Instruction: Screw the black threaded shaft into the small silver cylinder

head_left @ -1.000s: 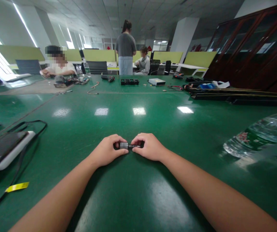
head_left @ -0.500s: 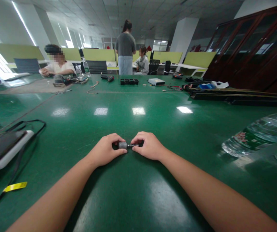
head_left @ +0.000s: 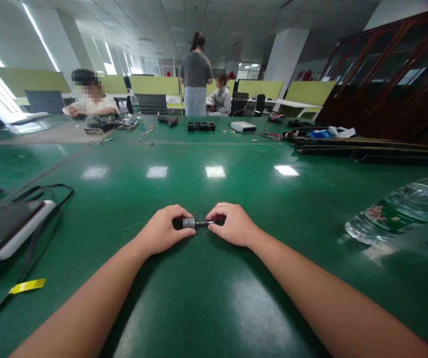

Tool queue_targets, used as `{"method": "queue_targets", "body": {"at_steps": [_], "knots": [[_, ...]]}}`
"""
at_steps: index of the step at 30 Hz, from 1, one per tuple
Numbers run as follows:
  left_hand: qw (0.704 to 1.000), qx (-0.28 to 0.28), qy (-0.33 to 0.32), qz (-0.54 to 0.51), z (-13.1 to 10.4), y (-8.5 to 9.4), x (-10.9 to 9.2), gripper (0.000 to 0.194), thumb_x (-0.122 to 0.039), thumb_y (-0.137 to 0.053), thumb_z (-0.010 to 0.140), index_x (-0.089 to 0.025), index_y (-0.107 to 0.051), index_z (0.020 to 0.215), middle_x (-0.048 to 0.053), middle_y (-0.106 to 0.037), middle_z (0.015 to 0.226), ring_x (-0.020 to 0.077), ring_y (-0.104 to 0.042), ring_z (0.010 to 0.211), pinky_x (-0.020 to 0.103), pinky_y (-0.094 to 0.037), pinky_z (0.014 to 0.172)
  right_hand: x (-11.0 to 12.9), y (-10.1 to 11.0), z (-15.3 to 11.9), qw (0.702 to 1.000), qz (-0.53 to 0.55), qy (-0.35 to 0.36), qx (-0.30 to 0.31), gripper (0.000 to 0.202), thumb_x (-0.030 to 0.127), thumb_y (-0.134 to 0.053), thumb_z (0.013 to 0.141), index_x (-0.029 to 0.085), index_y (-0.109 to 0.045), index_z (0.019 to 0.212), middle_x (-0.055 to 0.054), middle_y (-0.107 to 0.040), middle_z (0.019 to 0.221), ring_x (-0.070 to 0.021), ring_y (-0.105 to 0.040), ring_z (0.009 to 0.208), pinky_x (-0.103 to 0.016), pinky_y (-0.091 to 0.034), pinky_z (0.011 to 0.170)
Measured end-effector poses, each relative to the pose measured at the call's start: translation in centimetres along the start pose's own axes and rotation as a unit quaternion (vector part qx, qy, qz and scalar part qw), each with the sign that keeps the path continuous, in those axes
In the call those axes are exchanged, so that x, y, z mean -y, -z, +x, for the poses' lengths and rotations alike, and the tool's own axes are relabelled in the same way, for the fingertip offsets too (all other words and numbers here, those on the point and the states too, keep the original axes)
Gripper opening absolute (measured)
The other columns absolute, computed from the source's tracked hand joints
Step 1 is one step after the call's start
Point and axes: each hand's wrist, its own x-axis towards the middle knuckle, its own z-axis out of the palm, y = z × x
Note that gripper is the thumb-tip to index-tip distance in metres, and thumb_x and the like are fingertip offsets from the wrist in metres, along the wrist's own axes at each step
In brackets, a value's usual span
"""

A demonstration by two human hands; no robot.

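Observation:
My left hand (head_left: 164, 228) pinches a short silver metal cylinder (head_left: 188, 223) between thumb and fingertips, low over the green table. From the cylinder's right end runs a thin dark shaft (head_left: 201, 223). My right hand (head_left: 233, 224) has its thumb and fingers closed on the far end of that shaft. The shaft lies level, in line with the cylinder; its right tip is partly hidden by my right fingertips. Whether shaft and cylinder are one piece I cannot tell.
Left on the green table (head_left: 184, 298) lie a phone (head_left: 7, 226) on a white block and a black strap with a yellow tag (head_left: 28, 286). Water bottles (head_left: 396, 214) lie at right. Farther back are a drill (head_left: 167, 120), a black part (head_left: 201, 127) and dark bars (head_left: 371, 149). Several people are beyond.
My right fingers have shifted slightly right along the shaft, so more of it shows between my hands. My left hand keeps its hold on the cylinder.

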Motion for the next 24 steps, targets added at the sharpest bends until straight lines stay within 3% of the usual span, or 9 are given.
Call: {"method": "queue_targets", "body": {"at_steps": [9,18,24], "knots": [[0.999,0.000,0.027,-0.027,0.1,0.2,0.1,0.023,-0.036,-0.070,0.076,-0.021,-0.069,0.094,0.003,-0.067,0.090,0.0195,-0.061,0.083,0.031,-0.047,0.075,-1.3,0.3,-0.1,0.992,-0.056,-0.095,-0.055,0.016,0.015,-0.064,0.067,0.022,-0.073,0.078,-0.001,-0.065,0.076,-0.0142,-0.056,0.068,-0.027,-0.044,0.064],[0.999,-0.003,0.022,-0.031,0.1,0.0,0.2,0.025,-0.038,-0.070,0.076,-0.021,-0.069,0.094,0.003,-0.068,0.090,0.0196,-0.061,0.083,0.030,-0.047,0.075,-0.4,0.0,-0.2,0.998,-0.025,-0.048,-0.026,0.013,0.018,-0.066,0.070,0.021,-0.073,0.080,-0.001,-0.066,0.076,-0.0134,-0.056,0.067,-0.026,-0.043,0.064],[1.000,-0.003,0.017,-0.023,0.1,0.0,0.2,0.025,-0.036,-0.071,0.076,-0.020,-0.069,0.095,0.002,-0.066,0.089,0.0188,-0.060,0.082,0.030,-0.046,0.074,0.0,-0.3,-0.2,0.997,0.068,-0.021,-0.019,0.031,0.014,-0.067,0.072,0.019,-0.069,0.102,-0.001,-0.069,0.083,-0.0132,-0.060,0.075,-0.027,-0.048,0.074]]}}
